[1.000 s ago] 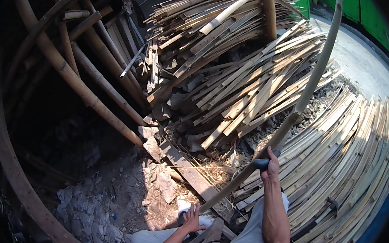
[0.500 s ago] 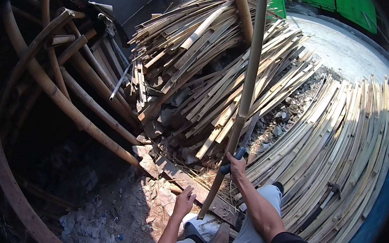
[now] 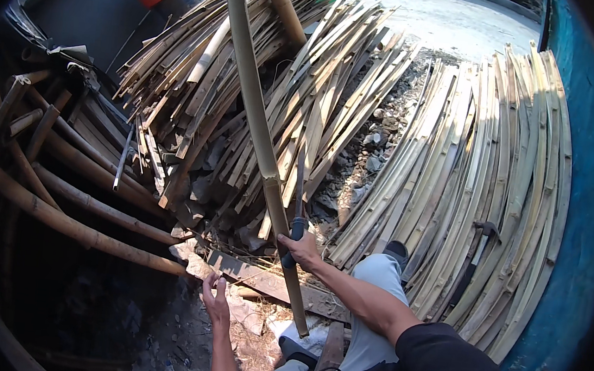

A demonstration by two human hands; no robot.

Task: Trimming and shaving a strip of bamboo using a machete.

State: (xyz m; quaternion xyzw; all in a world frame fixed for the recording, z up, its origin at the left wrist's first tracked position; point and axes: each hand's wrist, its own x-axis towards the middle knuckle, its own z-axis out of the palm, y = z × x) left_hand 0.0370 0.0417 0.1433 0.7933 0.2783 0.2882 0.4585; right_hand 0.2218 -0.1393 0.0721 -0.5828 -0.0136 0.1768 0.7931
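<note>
Long, greenish-tan bamboo pole (image 3: 253, 104) grasped in the person's right hand (image 3: 300, 249)

Upright along the far right runs a blue, wall-like surface (image 3: 589, 154). Beside it spreads a broad layer of pale, slender bamboo strips (image 3: 447, 170), lying roughly side by side. Further left, behind the long pole, sits a thick, jumbled pile of tan bamboo strips (image 3: 326, 96), and several round, brown bamboo poles (image 3: 95, 235) slant at the left. The grasped pole rises at a tilt past the upper edge of the view; its lower part crosses in front of a flat, brown wooden plank (image 3: 250, 273). A narrow-bladed tool with a thick, dark handle (image 3: 298, 226) points upward, its handle clasped by the same right hand. On the pale strips lies a black-handled hammer (image 3: 464, 281). The left hand (image 3: 217, 302) is raised apart from the pole, fingers loosely bent and free.
</note>
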